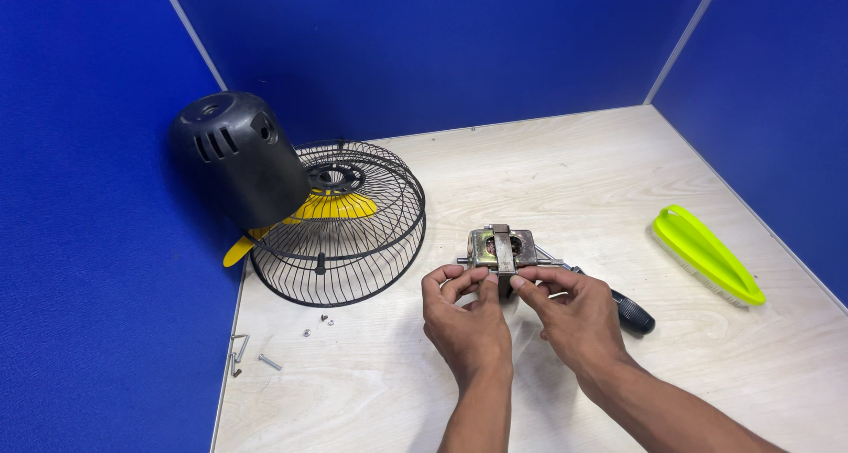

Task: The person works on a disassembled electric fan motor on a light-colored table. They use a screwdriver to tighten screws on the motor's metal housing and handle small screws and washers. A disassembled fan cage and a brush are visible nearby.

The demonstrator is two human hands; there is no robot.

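A: Black plastic motor cover [237, 157] sat far left of the motor block [503, 249], leaning on the stacked wire fan guards [340, 228]. Yellow blade [329, 208] lay inside the guards, one tip poking out on the side away from the block.

B: Loose hardware?

A: Bent metal clip [238, 351] and a bolt [269, 362] lay well left of the block and nearer the camera. A few small nuts and washers [320, 323] sat between those and the block, just in front of the guards.

B: Hands?

A: Left hand [465, 320] was pinching the block's near left edge with its fingertips. Right hand [574, 316] was doing the same on the near right edge. Both were clamped on it. The block was held near the table's [548, 162] middle; couldn't tell whether it touched the wood.

B: Right of it?

A: Black-handled screwdriver [629, 312] lay just right of the block, partly under the right hand. Lime green brush [705, 254] lay well right of it, near the table edge.
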